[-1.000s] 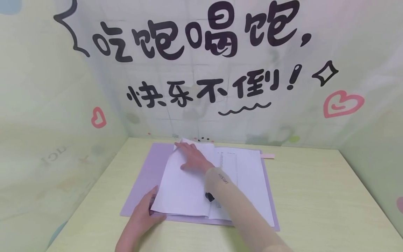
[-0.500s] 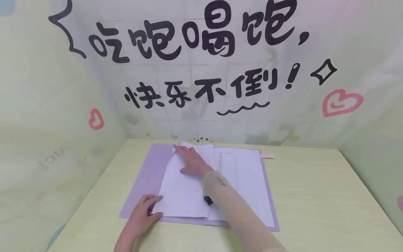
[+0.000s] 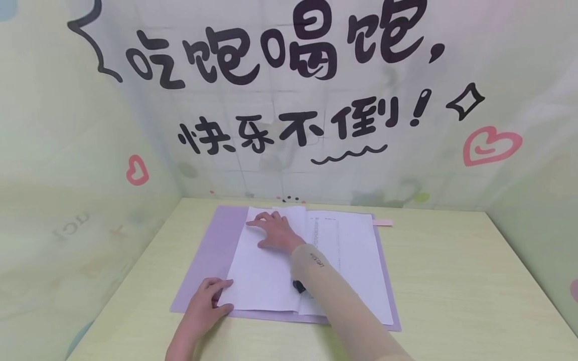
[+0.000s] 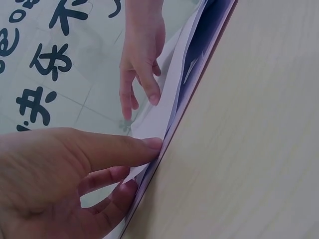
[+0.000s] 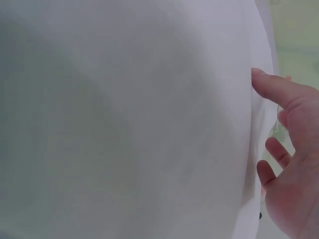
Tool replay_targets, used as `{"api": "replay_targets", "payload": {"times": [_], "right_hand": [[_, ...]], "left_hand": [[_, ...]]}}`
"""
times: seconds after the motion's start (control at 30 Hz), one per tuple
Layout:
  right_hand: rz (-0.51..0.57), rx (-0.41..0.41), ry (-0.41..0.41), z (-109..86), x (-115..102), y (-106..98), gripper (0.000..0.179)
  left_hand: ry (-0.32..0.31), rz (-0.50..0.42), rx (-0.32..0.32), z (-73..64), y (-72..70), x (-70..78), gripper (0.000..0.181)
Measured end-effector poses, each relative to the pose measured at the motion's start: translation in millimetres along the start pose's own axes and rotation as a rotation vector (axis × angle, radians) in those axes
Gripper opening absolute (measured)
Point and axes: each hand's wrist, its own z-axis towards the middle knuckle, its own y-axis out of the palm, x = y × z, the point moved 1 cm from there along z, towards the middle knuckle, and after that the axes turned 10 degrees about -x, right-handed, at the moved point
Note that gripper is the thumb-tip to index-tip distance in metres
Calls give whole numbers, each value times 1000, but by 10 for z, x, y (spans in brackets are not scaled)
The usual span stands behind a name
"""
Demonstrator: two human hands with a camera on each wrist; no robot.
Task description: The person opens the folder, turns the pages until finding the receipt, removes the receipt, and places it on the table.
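A purple folder [image 3: 205, 260] lies open on the table with white paper inside. Blank white sheets [image 3: 262, 276] are turned over onto its left side, while a printed page [image 3: 358, 265] faces up on the right. My right hand [image 3: 277, 233], fingers spread and slightly bent, rests on the upper part of the turned sheets. At their lower left corner is my left hand [image 3: 203, 303]; its thumb touches the bottom edge and its fingers reach the left edge. In the left wrist view, a gap shows between the sheets [image 4: 157, 117] and the cover near the thumb.
A pale pink tab [image 3: 383, 223] sticks out from the folder's right edge. The light wood table [image 3: 460, 281] extends on both sides. A printed curtain [image 3: 280, 175] with black lettering stands behind it. A small black object [image 3: 299, 287] sits at my right wrist.
My left hand has come onto the sheets' lower left corner. The right hand has slid slightly down from the top left corner, and that raised corner now lies flatter.
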Motion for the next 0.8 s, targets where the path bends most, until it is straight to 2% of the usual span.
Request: {"api": "replay_targets", "payload": {"times": [0.23,0.4,0.47,0.67,0.8], "right_hand": [[-36,-56,56,-34,-16,-12,54],[-62,-111,68,-56,-74,-25,51],[-57,-125,74,-62,-89,-25,51],[-48,-151,85,-50,-63,-5,51],[-48,-163,85,-45,-52,-8,51]], "left_hand": [[53,83,21,-13,-1,34,50],[92,124,34,-18,-19,40,50],[89,124,22,-14,-27,46,51],[22,61,-13,-1,-35,72,49],[32,42,2,6,-11,53,49]]}}
